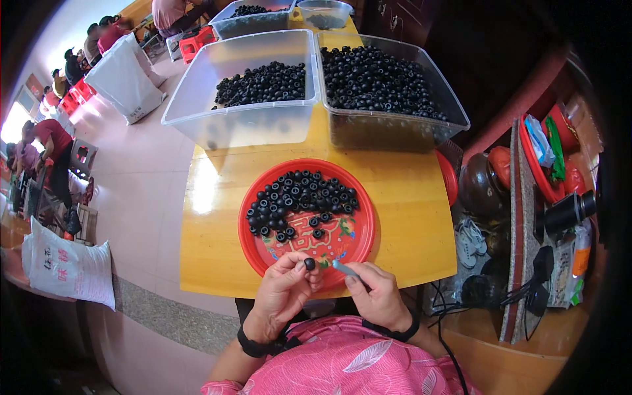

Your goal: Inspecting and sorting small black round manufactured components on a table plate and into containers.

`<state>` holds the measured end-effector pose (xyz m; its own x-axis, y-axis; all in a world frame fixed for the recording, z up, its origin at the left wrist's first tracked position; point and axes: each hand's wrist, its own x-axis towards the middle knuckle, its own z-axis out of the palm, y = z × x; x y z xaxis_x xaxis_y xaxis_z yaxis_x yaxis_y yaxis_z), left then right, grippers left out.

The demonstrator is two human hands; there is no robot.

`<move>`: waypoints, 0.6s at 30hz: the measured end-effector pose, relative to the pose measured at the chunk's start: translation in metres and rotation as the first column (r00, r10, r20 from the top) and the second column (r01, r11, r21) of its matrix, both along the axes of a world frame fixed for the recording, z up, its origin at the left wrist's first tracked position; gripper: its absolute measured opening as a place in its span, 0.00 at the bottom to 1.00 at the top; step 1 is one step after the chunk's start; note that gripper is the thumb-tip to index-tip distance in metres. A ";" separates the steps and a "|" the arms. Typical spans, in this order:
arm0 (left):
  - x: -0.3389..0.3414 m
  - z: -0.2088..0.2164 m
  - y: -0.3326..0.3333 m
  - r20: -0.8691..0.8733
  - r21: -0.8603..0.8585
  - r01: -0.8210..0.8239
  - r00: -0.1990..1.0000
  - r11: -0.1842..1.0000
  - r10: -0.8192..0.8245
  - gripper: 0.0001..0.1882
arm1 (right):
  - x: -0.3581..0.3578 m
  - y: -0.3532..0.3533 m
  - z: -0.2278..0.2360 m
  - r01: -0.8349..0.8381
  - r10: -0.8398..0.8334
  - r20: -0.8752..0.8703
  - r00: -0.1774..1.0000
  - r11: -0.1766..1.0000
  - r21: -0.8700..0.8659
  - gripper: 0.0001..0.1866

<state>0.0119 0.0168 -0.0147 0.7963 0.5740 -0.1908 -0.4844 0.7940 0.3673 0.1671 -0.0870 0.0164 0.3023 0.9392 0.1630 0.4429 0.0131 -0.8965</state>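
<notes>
My left hand [284,289] pinches one small round black piece [310,264], like a bead with a hole, above the near rim of a red tray [359,245]. In my right hand [382,297] is a slim tool with a blue-grey handle [343,268]. Its end points left toward the black piece, apart from it by a small gap. Many similar black beads [303,196] lie loose in the far part of the tray, most in a heap and a few apart. Both wrists wear black bands.
Beyond the tray, two clear plastic bins [178,118] [395,113] of black beads stand side by side on the yellow table [418,224]. More containers [253,26] are behind. White sacks [69,266] and seated people are at left. A cluttered shelf [517,250] stands at right.
</notes>
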 end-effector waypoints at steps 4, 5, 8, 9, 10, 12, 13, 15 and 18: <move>0.001 -0.001 -0.002 -0.017 0.021 -0.033 0.999 0.999 0.034 0.07 | -0.003 0.000 -0.003 -0.031 0.019 0.150 0.988 0.996 0.078 0.13; 0.000 -0.001 -0.002 -0.055 0.038 -0.043 0.997 0.998 0.045 0.07 | -0.004 0.001 -0.002 -0.050 0.029 0.209 0.978 0.994 0.097 0.13; -0.002 0.001 -0.004 -0.071 0.070 -0.049 0.996 0.996 0.054 0.08 | -0.006 0.003 0.000 -0.074 0.036 0.290 0.956 0.990 0.123 0.14; -0.002 0.000 -0.005 -0.071 0.070 -0.049 0.996 0.996 0.054 0.08 | -0.006 0.004 0.001 -0.078 0.034 0.312 0.949 0.988 0.131 0.14; -0.003 -0.001 -0.005 -0.072 0.065 -0.052 0.996 0.997 0.056 0.08 | -0.006 0.004 0.002 -0.080 0.035 0.312 0.949 0.988 0.131 0.14; -0.003 0.000 -0.006 -0.073 0.061 -0.056 0.996 0.997 0.060 0.08 | -0.005 0.005 0.003 -0.086 0.034 0.349 0.936 0.987 0.135 0.15; -0.003 0.002 -0.006 -0.085 0.071 -0.065 0.994 0.995 0.071 0.08 | -0.005 0.005 0.004 -0.086 0.034 0.350 0.936 0.987 0.135 0.15; -0.004 0.003 -0.006 -0.096 0.081 -0.074 0.992 0.994 0.082 0.08 | -0.005 0.005 0.005 -0.081 0.024 0.369 0.929 0.987 0.139 0.15; -0.005 0.003 -0.005 -0.083 0.117 -0.065 0.994 0.991 0.075 0.08 | -0.005 0.005 0.007 -0.088 0.037 0.369 0.929 0.989 0.122 0.15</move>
<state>0.0065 0.0113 -0.0117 0.7366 0.6498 -0.1875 -0.4996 0.7096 0.4969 0.1620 -0.0825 0.0234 0.1398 0.9158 0.3765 0.7332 0.1598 -0.6609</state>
